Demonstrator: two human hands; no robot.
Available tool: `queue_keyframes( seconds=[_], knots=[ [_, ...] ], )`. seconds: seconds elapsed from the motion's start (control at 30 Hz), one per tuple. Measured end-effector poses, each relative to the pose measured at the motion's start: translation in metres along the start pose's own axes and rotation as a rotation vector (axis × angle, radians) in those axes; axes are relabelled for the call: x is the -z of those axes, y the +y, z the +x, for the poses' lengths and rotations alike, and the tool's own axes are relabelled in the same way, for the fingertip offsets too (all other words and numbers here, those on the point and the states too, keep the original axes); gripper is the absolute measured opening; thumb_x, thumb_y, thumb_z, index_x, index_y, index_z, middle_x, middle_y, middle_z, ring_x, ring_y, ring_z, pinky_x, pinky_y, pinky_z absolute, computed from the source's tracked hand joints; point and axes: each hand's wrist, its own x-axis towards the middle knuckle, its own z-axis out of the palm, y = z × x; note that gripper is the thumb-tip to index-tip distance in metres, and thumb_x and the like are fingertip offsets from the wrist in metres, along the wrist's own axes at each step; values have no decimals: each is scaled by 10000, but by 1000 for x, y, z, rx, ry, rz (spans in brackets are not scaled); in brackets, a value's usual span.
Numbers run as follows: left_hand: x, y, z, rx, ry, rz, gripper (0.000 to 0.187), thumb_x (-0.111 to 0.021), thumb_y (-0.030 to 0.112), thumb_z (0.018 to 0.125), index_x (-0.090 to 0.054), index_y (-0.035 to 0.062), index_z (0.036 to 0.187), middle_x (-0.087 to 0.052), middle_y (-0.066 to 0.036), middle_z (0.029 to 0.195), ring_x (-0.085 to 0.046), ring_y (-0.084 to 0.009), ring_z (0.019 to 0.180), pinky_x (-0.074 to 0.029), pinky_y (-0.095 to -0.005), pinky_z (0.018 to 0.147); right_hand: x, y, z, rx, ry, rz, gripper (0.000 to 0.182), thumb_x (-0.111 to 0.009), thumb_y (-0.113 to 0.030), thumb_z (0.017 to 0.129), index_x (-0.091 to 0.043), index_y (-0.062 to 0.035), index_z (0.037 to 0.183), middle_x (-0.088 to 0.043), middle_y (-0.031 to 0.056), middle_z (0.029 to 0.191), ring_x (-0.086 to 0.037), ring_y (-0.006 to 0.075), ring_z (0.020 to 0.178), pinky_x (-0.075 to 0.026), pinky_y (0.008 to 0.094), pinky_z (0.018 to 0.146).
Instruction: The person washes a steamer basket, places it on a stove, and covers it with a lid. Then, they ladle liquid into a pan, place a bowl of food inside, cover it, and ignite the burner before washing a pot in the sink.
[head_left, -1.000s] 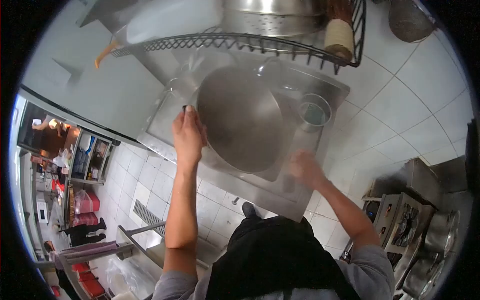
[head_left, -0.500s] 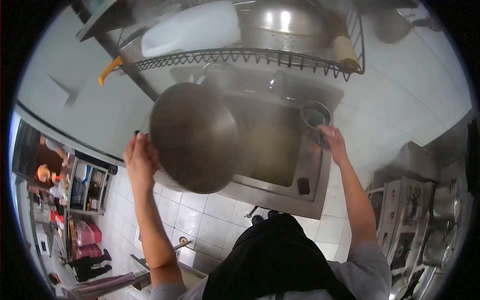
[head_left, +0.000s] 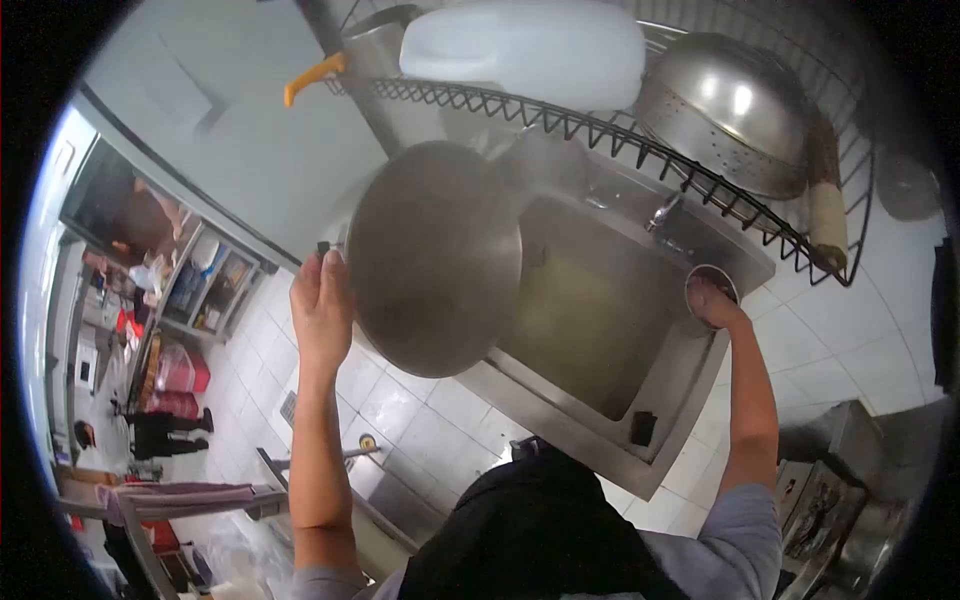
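Note:
My left hand (head_left: 323,312) is closed on the short handle of a large round metal pan (head_left: 435,260). The pan is tilted, its wide inner face toward me, over the left side of a steel sink (head_left: 680,420). My right hand (head_left: 712,303) reaches down into a metal cup (head_left: 728,275) at the sink's right rim, and its fingers are hidden inside. Cloudy yellowish water (head_left: 590,315) lies in the basin. A small dark pad (head_left: 644,428) rests on the sink's near right corner.
Above the sink hangs a wire rack (head_left: 590,130) with a white plastic jug (head_left: 525,50), a perforated steel bowl (head_left: 730,110) and an orange handle (head_left: 312,78). A tap (head_left: 664,210) stands at the sink's back. Stove equipment (head_left: 820,490) is at right; another person (head_left: 165,435) is far left.
My right hand has gone from beside the cup, where it held a dark mesh-like scrubber, into the cup. My left hand still holds the pan. The view has turned.

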Motion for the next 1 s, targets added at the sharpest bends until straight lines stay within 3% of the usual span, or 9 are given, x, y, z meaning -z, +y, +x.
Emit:
queue_keyframes(
  seconds=[0.07, 0.17, 0.23, 0.33, 0.63, 0.7, 0.83, 0.93, 1.0],
  knots=[
    [0, -45, 6, -318, 194, 252, 289, -513, 280, 1022, -534, 25, 887, -502, 5, 679, -471, -77, 594, -390, -256, 518, -47, 77, 6, 46, -58, -261, 453, -488, -116, 881, -528, 19, 1311, -534, 223, 1348, -470, 357, 1295, -387, 441, 1077],
    [-11, -2, -1, 81, 130, -89, 290, -508, 296, 1026, -538, 54, 868, -464, 24, 659, -431, -67, 561, -352, -245, 493, -96, 128, 2, -143, 37, -335, 345, -505, -110, 870, -627, 41, 1155, -589, 247, 1248, -572, 354, 1176, -441, 465, 1003],
    [-3, -7, 0, -177, 67, 80, 279, -502, 284, 1028, -520, 78, 840, -441, 47, 640, -392, -43, 535, -310, -224, 468, -77, 65, -2, -98, 284, -455, 289, -523, -112, 860, -678, 16, 1068, -623, 242, 1186, -600, 347, 1131, -464, 474, 962],
    [5, -1, -5, 87, 45, -77, 224, -519, 259, 1018, -487, 95, 868, -390, 67, 701, -363, -26, 579, -316, -220, 495, -53, 28, -8, -165, 99, -599, 223, -530, -121, 864, -701, -19, 965, -664, 229, 1073, -641, 356, 1024, -492, 486, 902],
    [8, -10, -6, 12, 79, 87, 238, -490, 302, 1028, -528, 99, 909, -386, 82, 668, -323, -7, 517, -242, -201, 426, 46, -45, -23, -447, 74, 151, 323, -616, -247, 829, -677, -91, 1104, -669, 165, 1128, -630, 367, 1054, -478, 499, 930],
    [10, -12, 0, 47, 103, 50, 242, -491, 307, 1027, -535, 99, 912, -381, 83, 663, -315, -6, 511, -231, -198, 420, -23, 37, -11, 77, -48, -618, 364, -601, -278, 854, -652, -105, 1171, -635, 157, 1225, -602, 365, 1116, -472, 472, 965],
    [23, -24, 9, 117, 69, 64, 221, -492, 310, 1026, -550, 103, 976, -380, 87, 667, -307, -6, 507, -230, -202, 419, -60, 51, -3, -20, 120, -664, 358, -579, -265, 873, -644, -84, 1176, -621, 166, 1246, -600, 348, 1129, -487, 449, 958],
    [27, -30, 6, 110, 42, -9, 256, -500, 305, 1023, -579, 73, 1098, -400, 75, 689, -321, -13, 525, -262, -204, 436, -58, 50, -3, -197, 286, -550, 326, -527, -232, 925, -637, -45, 1169, -633, 187, 1208, -636, 309, 1077, -518, 416, 902],
    [22, -20, 6, 131, 46, -27, 318, -508, 300, 1020, -574, 52, 1208, -414, 61, 712, -357, -29, 546, -316, -203, 462, 10, -5, 0, -504, 93, 356, 320, -447, -215, 986, -623, -27, 1175, -640, 173, 1198, -661, 291, 1033, -531, 399, 863]
  ],
)
